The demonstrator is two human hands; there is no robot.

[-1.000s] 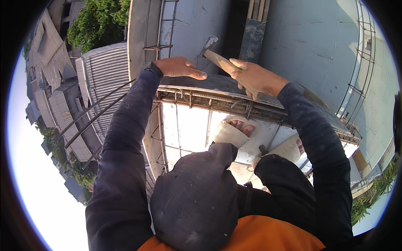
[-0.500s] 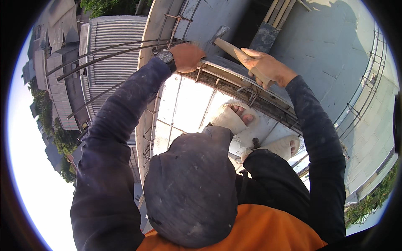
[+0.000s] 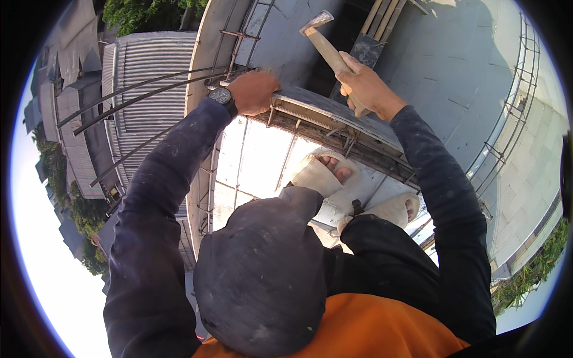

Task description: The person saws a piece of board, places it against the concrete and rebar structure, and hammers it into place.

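Observation:
My right hand [image 3: 371, 90] is closed round the wooden handle of a hammer [image 3: 329, 52], whose metal head points up and away above the board. My left hand [image 3: 255, 93], with a watch on its wrist, is closed at the left end of a long board [image 3: 352, 114]. What its fingers grip is hidden. Steel rebar [image 3: 234, 51] stands right by the left hand, and rusty bars [image 3: 287, 122] run beneath the board.
My feet [image 3: 331, 170] rest among bars over pale panels. Long rods [image 3: 143, 89] stick out left, past a corrugated metal roof [image 3: 152, 83] lower down. A rebar cage [image 3: 519, 101] curves along the right. Bamboo poles [image 3: 385, 18] lie at the far side by a dark opening.
My right hand has lifted the hammer up and back from the board, and its head has swung upward. My left hand keeps its place at the board's end; the view has shifted slightly.

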